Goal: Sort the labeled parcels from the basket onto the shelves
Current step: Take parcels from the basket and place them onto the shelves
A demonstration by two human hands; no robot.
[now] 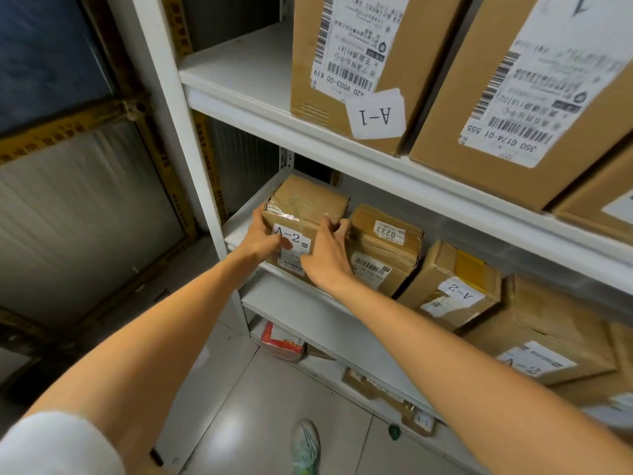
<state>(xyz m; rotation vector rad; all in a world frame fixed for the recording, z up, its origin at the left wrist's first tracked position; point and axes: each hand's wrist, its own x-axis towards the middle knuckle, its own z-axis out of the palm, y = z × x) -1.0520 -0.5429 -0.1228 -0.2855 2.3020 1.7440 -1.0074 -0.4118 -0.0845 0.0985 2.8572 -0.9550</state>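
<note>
A small brown parcel (305, 207) with a white "A-2" label rests at the left end of the middle shelf (236, 231). My left hand (263, 234) grips its left side, thumb on the label. My right hand (325, 255) holds its right edge, fingers curled between it and the neighbouring "0233" parcel (383, 248). Further right on the same shelf lie two more "A-2" parcels (452, 286) (541, 344). No basket is in view.
On the upper shelf (239, 80) stand a large "A-1" box (359, 63) and another big box (524, 90). A white upright post (178, 114) borders the shelves at left. Below are a lower shelf with a flat "A-1" parcel (387, 392), a red-white packet (282, 341) and my shoe (305, 447) on the tiled floor.
</note>
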